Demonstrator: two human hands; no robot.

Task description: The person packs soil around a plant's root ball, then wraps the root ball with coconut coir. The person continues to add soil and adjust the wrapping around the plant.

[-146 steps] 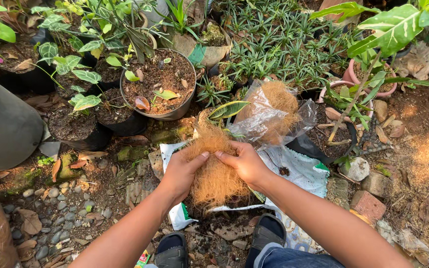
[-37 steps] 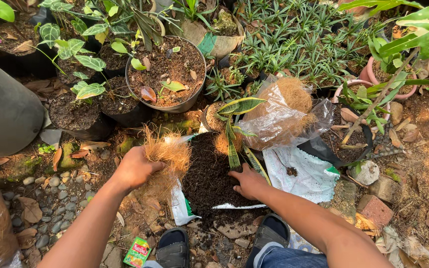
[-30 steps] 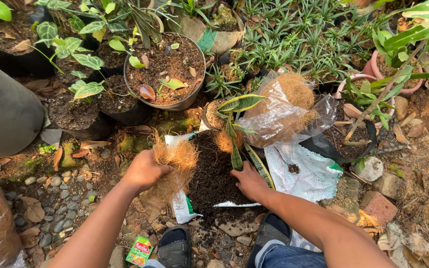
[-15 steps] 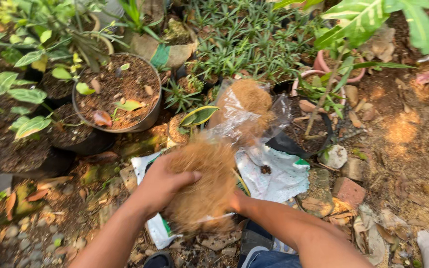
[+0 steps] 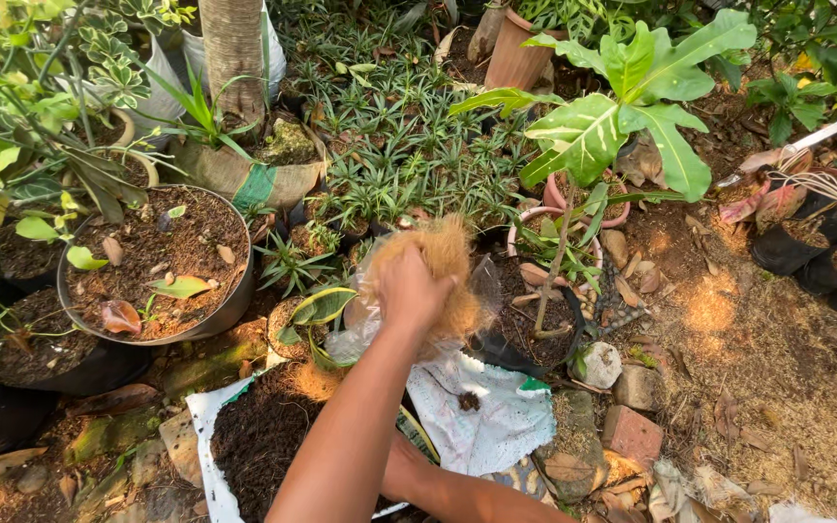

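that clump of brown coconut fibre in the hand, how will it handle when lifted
The coconut fibre is a loose, hairy tangle, so it probably squashes easily and feels light for its bulk. Strands stick out around the left hand, so bits may shed when moved. Its rough, frayed surface makes slipping or rolling unlikely.

Both arms are showing bare from the lower edge of the view up to the hands: no sleeves, gloves, watch, bands or rings are covering them. The left hand is showing its back and knuckles, just above the white woven plastic sack of dark soil. The right forearm is lying below that sack, its hand hiding behind the left arm.
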